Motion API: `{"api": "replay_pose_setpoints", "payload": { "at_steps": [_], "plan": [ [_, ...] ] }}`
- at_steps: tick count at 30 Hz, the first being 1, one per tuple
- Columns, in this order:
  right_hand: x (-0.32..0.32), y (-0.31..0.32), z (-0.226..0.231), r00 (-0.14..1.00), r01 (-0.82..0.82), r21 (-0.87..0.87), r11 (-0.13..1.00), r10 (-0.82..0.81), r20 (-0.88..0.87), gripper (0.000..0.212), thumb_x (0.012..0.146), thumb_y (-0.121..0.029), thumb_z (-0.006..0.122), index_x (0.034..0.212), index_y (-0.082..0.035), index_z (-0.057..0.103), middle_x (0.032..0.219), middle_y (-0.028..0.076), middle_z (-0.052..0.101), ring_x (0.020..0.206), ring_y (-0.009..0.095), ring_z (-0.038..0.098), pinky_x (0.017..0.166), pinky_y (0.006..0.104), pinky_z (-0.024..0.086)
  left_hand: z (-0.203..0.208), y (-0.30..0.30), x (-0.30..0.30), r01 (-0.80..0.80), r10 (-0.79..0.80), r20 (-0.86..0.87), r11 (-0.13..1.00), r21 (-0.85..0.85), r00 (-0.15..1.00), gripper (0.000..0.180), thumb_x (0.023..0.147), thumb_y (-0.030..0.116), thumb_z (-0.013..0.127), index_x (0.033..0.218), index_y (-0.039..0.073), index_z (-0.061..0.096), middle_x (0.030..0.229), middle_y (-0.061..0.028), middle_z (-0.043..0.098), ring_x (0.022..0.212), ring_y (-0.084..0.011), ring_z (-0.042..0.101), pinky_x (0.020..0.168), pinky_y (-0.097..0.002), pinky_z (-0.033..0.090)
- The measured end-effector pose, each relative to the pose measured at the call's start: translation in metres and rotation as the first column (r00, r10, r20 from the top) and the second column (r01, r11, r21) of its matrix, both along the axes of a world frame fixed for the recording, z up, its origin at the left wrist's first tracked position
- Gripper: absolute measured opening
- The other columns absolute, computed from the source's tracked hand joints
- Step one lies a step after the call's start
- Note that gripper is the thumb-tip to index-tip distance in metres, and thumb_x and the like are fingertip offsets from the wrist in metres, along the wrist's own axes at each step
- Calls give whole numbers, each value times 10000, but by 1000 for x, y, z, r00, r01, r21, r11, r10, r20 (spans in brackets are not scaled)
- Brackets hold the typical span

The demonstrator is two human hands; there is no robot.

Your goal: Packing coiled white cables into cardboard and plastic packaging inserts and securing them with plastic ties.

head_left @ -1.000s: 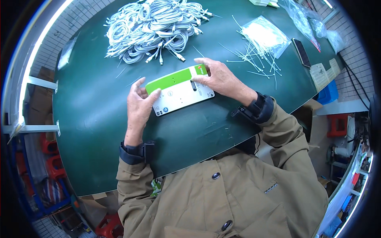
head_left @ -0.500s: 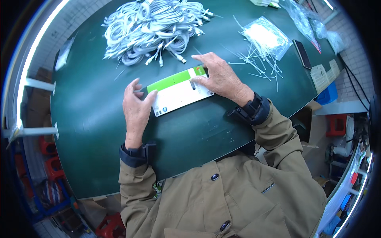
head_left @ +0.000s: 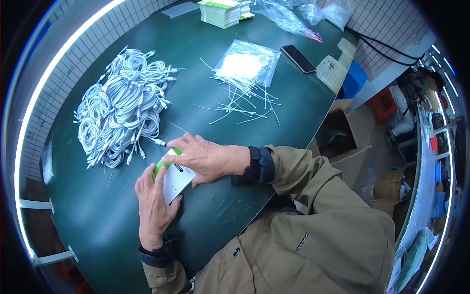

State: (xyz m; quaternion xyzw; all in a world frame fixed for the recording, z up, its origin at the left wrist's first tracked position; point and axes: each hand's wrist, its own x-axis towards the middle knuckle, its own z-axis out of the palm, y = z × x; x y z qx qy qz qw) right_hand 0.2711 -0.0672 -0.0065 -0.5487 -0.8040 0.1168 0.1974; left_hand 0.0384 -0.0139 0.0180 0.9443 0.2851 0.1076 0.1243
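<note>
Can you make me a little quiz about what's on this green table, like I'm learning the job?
1. True or false: both hands rest on the green-and-white card box.
2. What lies nearest the black phone? A) the pile of white cables B) the clear plastic bag C) the left hand
3. Fill in: the loose white ties lie between the clear bag and the ____ hand.

Key: 1 true; 2 B; 3 right.
</note>
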Motion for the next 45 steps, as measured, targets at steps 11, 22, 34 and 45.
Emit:
{"api": "replay_pose_setpoints", "payload": {
  "at_steps": [11, 22, 34, 45],
  "plan": [
    [7, 7, -2, 999, -15, -15, 1000, 15, -38, 918, 672, -266, 931, 1461, -135, 479, 1497, 247, 409, 1310, 482, 451, 1073, 559, 441, -14, 18, -4, -1, 2, 68, 1000, -23, 998, 902, 650, 145, 826, 1479, 90, 474, 1505, -217, 427, 1406, -422, 399, 1201, -512, 287],
    [264, -32, 25, 464, 884, 64, 463, -850, -249, 749, 845, -403, 813, 1407, 14, 546, 1285, 259, 655, 1155, 372, 670, 975, 432, 540, 6, -14, 16, -21, 29, 264, 999, -35, 964, 950, 649, 161, 900, 1492, 93, 469, 1546, -216, 394, 1450, -420, 369, 1201, -497, 309],
    [316, 8, -13, 315, 949, 33, 313, -944, -102, 771, 800, -335, 837, 1430, -13, 528, 1250, 241, 683, 1153, 368, 671, 959, 441, 540, -3, -54, 78, 139, -71, 301, 968, -210, 951, 719, 726, -18, 817, 1396, 69, 570, 1469, -180, 489, 1343, -388, 498, 1095, -455, 458],
    [278, -9, -18, 419, 743, -11, 669, -477, -773, 266, 865, -71, 801, 1123, -19, 762, 947, 4, 752, 828, 48, 641, 744, 201, 511, -12, -54, 97, 106, -9, 389, 968, -229, 921, 608, 736, -38, 807, 1309, 71, 638, 1378, -160, 579, 1310, -370, 536, 1091, -457, 446]
  ]
}}
